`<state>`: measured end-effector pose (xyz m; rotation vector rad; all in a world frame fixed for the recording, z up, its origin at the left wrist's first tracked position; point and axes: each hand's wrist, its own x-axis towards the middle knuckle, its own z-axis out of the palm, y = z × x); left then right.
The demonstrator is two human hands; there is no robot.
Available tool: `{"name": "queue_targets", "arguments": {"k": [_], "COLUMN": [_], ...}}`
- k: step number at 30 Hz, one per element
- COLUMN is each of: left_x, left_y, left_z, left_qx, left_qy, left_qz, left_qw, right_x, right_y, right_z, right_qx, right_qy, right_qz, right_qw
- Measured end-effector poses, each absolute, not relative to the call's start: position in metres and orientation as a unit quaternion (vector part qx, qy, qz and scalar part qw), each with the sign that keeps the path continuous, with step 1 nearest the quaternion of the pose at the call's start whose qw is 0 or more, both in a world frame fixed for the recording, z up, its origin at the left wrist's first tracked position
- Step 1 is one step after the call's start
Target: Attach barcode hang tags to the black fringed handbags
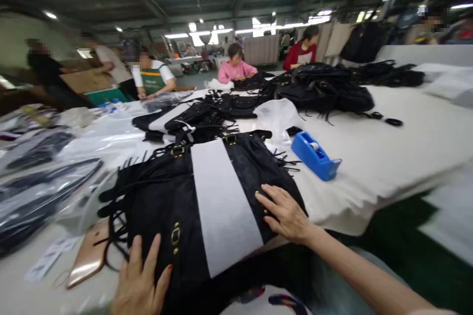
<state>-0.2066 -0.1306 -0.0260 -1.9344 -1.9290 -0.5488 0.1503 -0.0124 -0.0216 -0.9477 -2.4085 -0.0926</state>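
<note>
A black fringed bag (148, 197) with gold buckles lies flat in front of me at the table's near edge. Down its middle runs a strip of white paper or cloth (225, 202). My left hand (142, 275) rests with fingers spread on the bag's lower left part, below a gold buckle. On the right side of the bag, my right hand (284, 211) lies palm down, fingers stretched toward the gold studs. Neither hand grips anything. Fringes stick out at both sides of the bag.
A blue tape dispenser (314, 155) stands right of the bag. A gold phone (90, 253) and a white tag (50, 258) lie left. Beyond are more black bags (321, 86) and plastic-wrapped items (40, 197). Several people work across the white table (417, 133).
</note>
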Motion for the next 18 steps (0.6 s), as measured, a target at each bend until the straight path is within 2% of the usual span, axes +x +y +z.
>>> {"name": "queue_targets", "arguments": {"k": [4,6,10,14,18], "left_x": [-0.196,-0.195,-0.194,-0.194,-0.193], "left_y": [-0.132,-0.133,-0.136,-0.14,-0.141], "left_z": [-0.024,-0.028,-0.031,-0.031,-0.062], "left_qx": [-0.671,-0.661,-0.648,-0.652,-0.628], "left_qy": [-0.696,-0.703,-0.717,-0.715,-0.724], "left_qz": [-0.179,-0.176,-0.172,-0.165,-0.174], "left_qw": [0.185,0.192,0.189,0.19,0.228], "right_x": [0.139,0.117,0.052,0.008,0.0], "right_y": [0.002,0.011,0.008,-0.007,0.0], "right_z": [0.022,0.053,0.085,0.05,-0.005], "right_qx": [-0.401,-0.367,-0.237,-0.074,-0.028], "right_qy": [-0.841,-0.845,-0.918,-0.976,-0.961], "right_qz": [0.0,0.005,0.006,-0.031,-0.169], "right_qw": [0.363,0.389,0.318,0.204,0.216]}}
